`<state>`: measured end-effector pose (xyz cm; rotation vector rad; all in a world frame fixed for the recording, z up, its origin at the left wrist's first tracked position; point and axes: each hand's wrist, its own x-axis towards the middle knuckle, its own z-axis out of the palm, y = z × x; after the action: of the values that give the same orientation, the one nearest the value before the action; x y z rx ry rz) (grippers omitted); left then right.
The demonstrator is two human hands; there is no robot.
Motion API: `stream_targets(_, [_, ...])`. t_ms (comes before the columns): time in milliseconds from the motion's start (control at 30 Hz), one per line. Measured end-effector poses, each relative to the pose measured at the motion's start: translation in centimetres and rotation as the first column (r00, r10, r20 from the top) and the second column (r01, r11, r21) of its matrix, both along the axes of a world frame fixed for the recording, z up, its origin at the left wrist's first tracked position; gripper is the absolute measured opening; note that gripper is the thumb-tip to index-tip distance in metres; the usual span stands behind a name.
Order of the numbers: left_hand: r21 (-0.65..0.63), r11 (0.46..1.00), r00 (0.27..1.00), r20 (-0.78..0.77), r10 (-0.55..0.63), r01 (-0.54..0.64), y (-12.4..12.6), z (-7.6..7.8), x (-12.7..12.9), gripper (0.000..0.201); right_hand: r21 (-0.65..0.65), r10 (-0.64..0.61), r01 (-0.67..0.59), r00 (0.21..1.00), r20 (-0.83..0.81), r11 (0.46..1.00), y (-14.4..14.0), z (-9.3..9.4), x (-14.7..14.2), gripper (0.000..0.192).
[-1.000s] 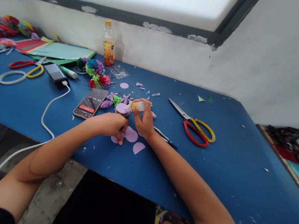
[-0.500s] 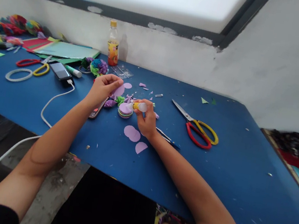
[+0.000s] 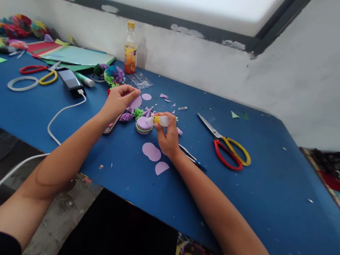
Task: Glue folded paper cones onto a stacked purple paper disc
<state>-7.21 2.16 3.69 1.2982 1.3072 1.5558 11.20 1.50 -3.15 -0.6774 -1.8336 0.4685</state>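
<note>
My left hand point(image 3: 118, 100) pinches a lilac paper circle point(image 3: 136, 102) by its edge, above the table. In my right hand point(image 3: 167, 136) is a small glue bottle point(image 3: 162, 120) with a yellow label, tipped so its nozzle meets or nearly meets the top of a round stack of paper discs point(image 3: 143, 125). The uppermost disc is lilac, with other colours below. Several more lilac paper circles point(image 3: 152, 152) lie nearer me, one of them a half circle point(image 3: 162, 168). Purple and green crumpled paper pieces point(image 3: 138, 114) sit behind the stack. A phone point(image 3: 112, 125) is partly hidden under my left hand.
Large scissors point(image 3: 224, 142) with red and yellow handles lie to the right. A blue-handled tool point(image 3: 195, 161) is partly covered by my right forearm. A juice bottle point(image 3: 131, 51) stands by the wall. A second phone point(image 3: 70, 81) trails a white cable point(image 3: 57, 119) across my left side.
The view has shifted slightly. My hands hold the same paper circle and glue bottle in nearly the same places, with the nozzle still at the stack.
</note>
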Motion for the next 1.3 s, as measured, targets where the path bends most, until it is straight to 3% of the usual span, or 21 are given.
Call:
stream_targets(733, [-0.007, 0.998, 0.998, -0.023, -0.064, 0.064, 0.7, -1.1, -0.5, 0.012, 0.047, 0.035, -0.035, 0.999, 0.015, 0.998, -0.2, 0.1, 0.0, 0.023])
stream_targets(867, [-0.053, 0.997, 0.995, -0.073, -0.067, 0.063, 0.8, -1.3, -0.7, 0.010, 0.038, 0.085, -0.086, 0.996, 0.032, 0.996, -0.1, 0.0, 0.0, 0.024])
stream_targets(1067, [-0.141, 0.981, 0.970, -0.186, -0.158, 0.133, 1.0, -1.9, -1.0, 0.011, 0.033, 0.022, -0.022, 1.000, 0.008, 0.999, -0.2, 0.1, 0.0, 0.024])
stream_targets(1300, [-0.161, 0.979, 0.964, -0.210, -0.160, 0.128, 1.0, -2.0, -1.0, 0.014, 0.041, 0.014, -0.014, 1.000, 0.002, 0.999, -0.2, 0.1, 0.0, 0.023])
